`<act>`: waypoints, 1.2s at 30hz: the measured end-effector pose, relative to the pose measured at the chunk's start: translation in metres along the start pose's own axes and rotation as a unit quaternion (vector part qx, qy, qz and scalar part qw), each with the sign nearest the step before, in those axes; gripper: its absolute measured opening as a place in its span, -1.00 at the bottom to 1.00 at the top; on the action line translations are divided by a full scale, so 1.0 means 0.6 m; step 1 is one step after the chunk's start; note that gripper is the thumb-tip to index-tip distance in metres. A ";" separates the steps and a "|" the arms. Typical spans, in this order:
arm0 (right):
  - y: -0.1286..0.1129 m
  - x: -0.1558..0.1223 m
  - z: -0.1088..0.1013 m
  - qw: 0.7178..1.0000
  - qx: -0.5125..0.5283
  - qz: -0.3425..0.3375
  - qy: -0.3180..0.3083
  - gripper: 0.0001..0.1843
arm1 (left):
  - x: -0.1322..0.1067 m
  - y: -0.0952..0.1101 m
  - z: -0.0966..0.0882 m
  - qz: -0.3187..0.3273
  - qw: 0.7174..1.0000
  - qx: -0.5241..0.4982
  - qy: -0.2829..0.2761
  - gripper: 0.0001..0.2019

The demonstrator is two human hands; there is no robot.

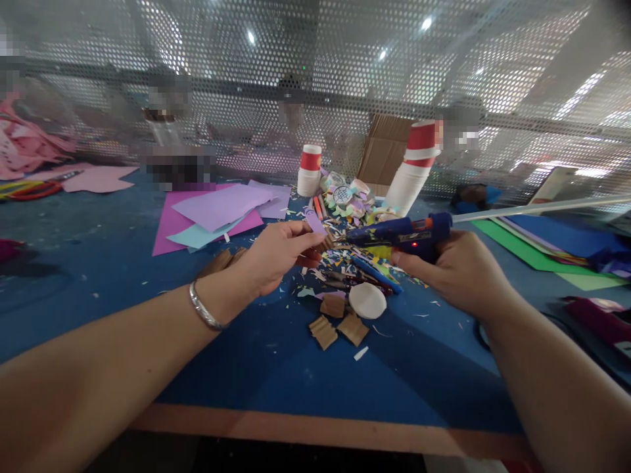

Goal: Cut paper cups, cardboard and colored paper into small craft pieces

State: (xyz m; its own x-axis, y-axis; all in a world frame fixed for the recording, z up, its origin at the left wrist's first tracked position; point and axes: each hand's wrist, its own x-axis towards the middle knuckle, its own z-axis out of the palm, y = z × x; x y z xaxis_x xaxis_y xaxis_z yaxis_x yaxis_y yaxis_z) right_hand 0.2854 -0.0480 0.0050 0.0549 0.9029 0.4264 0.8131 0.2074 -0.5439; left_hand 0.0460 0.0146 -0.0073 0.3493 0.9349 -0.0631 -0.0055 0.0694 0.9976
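Between the thumb and fingers of my left hand (286, 253) is a small purple paper piece (313, 222), with a bit of brown cardboard against it. My right hand (461, 272) grips a blue glue gun (399, 235), whose small light glows red. A long clear glue stick (532, 209) sticks out of its back end. The gun's nozzle points left, close to the cardboard; whether they touch I cannot tell. Below the hands lie several corrugated cardboard pieces (352, 328) and a white paper disc (367, 301).
Purple and blue paper sheets (221, 207) lie left of centre. Stacked paper cups (309, 172) and a taller leaning stack (411, 174) stand behind decorated paper pieces (348, 196). Paper scraps and pens (377, 274) litter the middle. Green and blue sheets (532, 246) are at right, before a perforated metal screen (335, 59).
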 end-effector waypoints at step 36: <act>0.012 0.002 0.003 0.998 -0.065 -0.012 0.007 -0.56 | 0.006 0.001 -0.005 0.054 0.997 -0.050 0.019 -0.83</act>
State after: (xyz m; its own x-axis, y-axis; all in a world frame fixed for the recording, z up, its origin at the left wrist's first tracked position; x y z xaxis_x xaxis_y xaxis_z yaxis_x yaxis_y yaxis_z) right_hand 0.2903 -0.0449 0.0004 0.0411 0.8930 0.4481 0.8826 0.1777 -0.4353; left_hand 0.0443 0.0191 -0.0071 0.3052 0.9514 0.0412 -0.1360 0.0007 0.9907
